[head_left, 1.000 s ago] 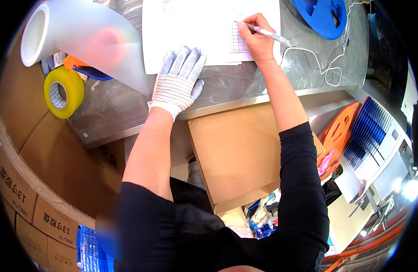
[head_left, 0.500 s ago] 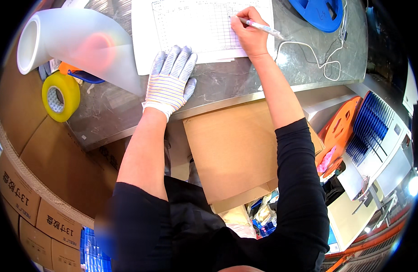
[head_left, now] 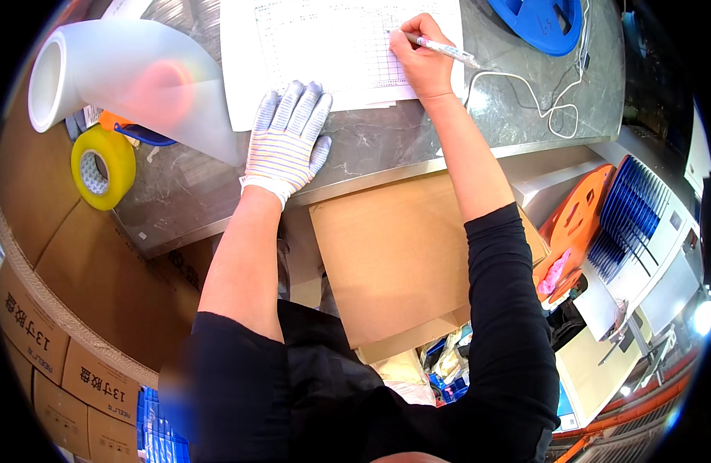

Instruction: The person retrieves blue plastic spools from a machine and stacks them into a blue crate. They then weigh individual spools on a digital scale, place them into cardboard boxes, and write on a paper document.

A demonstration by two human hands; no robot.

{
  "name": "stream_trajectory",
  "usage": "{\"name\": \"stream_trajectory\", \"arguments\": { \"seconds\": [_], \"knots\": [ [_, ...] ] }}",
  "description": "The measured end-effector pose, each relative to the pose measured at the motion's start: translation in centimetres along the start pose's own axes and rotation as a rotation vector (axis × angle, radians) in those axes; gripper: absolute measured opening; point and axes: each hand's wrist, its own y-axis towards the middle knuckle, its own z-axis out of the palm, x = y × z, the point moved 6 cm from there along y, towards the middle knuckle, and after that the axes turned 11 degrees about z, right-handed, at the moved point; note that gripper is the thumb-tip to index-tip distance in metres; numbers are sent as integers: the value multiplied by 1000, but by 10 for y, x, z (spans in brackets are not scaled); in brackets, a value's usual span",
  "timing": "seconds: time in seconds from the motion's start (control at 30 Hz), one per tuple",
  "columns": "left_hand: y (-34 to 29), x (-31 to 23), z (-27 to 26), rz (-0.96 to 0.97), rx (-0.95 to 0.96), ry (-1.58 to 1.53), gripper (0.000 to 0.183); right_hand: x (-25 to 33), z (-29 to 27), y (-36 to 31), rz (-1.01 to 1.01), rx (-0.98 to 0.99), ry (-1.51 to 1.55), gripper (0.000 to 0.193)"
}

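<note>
My right hand [head_left: 426, 65], bare, is closed round a pen [head_left: 450, 51] with a pale, clear barrel. The pen's tip end is at the gridded part of a printed form [head_left: 317, 46] on the grey table. My left hand [head_left: 288, 139] wears a striped white work glove with greyish fingers. It lies flat with the fingers stretched out, the fingertips on the form's lower left part and the palm near the table's front edge. More sheets seem to lie under the form, since a paper edge shows below it.
Left on the table [head_left: 355, 131] lie a roll of translucent film [head_left: 139, 69] and a roll of yellow tape [head_left: 103, 167]. A blue reel [head_left: 542, 23] and a white cable [head_left: 525, 83] are at the right. Below the edge stands a cardboard box [head_left: 394, 255]; stacked cartons [head_left: 101, 378] are lower left.
The form and both hands appear shifted very slightly left, along with the rest of the view. The pen stays in my right hand and my left hand stays flat on the paper.
</note>
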Motion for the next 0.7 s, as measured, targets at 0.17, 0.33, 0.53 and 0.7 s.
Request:
{"name": "stream_trajectory", "arguments": {
  "seconds": [0.17,0.33,0.53,0.7],
  "knots": [
    [1,-1,-2,3,8,5,64,-4,1,1,50,20,130,13],
    [1,0,-2,9,-5,-1,64,-2,0,1,59,-1,118,13],
    [1,0,-3,3,-1,8,64,-3,1,1,77,11,139,12],
    [1,1,-2,3,-3,-4,64,-1,0,2,36,-4,79,13]
  ]
}}
